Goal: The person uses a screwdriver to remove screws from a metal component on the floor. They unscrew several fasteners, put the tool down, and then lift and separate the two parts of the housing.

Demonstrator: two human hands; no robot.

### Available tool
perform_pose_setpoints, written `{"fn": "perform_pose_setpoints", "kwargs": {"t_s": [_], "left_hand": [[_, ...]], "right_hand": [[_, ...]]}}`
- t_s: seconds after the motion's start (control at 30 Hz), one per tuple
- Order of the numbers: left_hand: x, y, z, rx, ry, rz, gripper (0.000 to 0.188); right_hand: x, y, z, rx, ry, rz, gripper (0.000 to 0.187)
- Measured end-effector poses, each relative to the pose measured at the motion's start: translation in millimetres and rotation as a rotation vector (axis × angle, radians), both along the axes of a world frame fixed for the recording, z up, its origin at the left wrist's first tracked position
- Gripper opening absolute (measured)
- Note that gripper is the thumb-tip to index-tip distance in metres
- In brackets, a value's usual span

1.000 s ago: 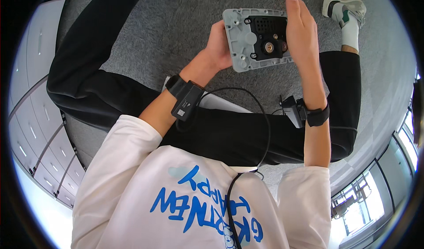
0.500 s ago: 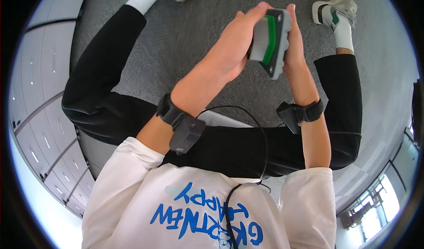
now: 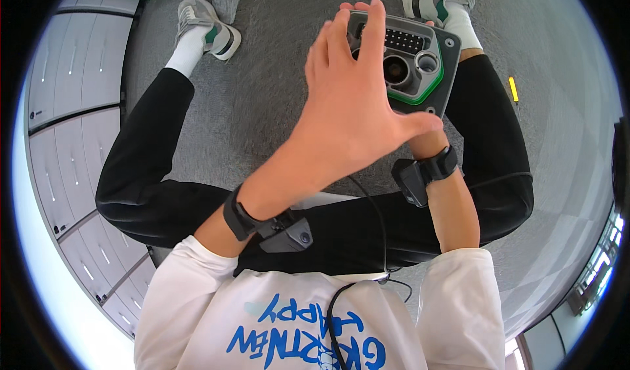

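A grey rectangular connector block (image 3: 451,47) with a green seal faces up between my hands. Its face shows round sockets and a black grid of small holes. My left hand (image 3: 348,101) is spread open over the block's left part, fingers stretched and thumb reaching along its near edge; whether it touches is unclear. My right hand (image 3: 430,142) holds the block from beneath. Most of that hand is hidden, with only the wrist side and some fingertips past the far edge showing.
A yellow-handled tool (image 3: 514,89) lies on the grey floor to the right of my leg. A small clear bag (image 3: 226,6) lies beside my left shoe. Light cabinets (image 3: 72,61) line the left side. A black cable (image 3: 380,219) runs down my front.
The block has turned from edge-on to face up, showing its sockets. My left hand has gone from gripping its left side to spreading over it. The yellow-handled tool has come into view.
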State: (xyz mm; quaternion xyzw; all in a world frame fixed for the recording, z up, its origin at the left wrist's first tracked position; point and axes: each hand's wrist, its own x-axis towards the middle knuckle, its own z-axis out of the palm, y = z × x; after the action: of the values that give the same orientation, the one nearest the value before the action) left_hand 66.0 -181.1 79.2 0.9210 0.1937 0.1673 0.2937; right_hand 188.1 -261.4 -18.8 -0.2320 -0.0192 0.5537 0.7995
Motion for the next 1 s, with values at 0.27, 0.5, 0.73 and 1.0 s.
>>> {"fn": "perform_pose_setpoints", "kwargs": {"t_s": [0.27, 0.5, 0.73, 1.0], "left_hand": [[23, -5, 12, 0.123, -0.203, 0.105, 0.135], [27, 6, 19, 0.170, -0.351, -0.011, 0.140], [30, 8, 12, 0.079, -0.303, -0.020, 0.139], [33, 11, 6, 0.069, -0.243, 0.059, 0.132]], "right_hand": [[0, -16, 4, -0.044, -0.066, -0.044, 0.076], [-3, -28, 4, -0.084, -0.114, -0.049, 0.076], [-5, -31, -1, -0.114, -0.122, -0.058, 0.076], [-5, -32, -4, -0.137, -0.131, -0.062, 0.076]]}}
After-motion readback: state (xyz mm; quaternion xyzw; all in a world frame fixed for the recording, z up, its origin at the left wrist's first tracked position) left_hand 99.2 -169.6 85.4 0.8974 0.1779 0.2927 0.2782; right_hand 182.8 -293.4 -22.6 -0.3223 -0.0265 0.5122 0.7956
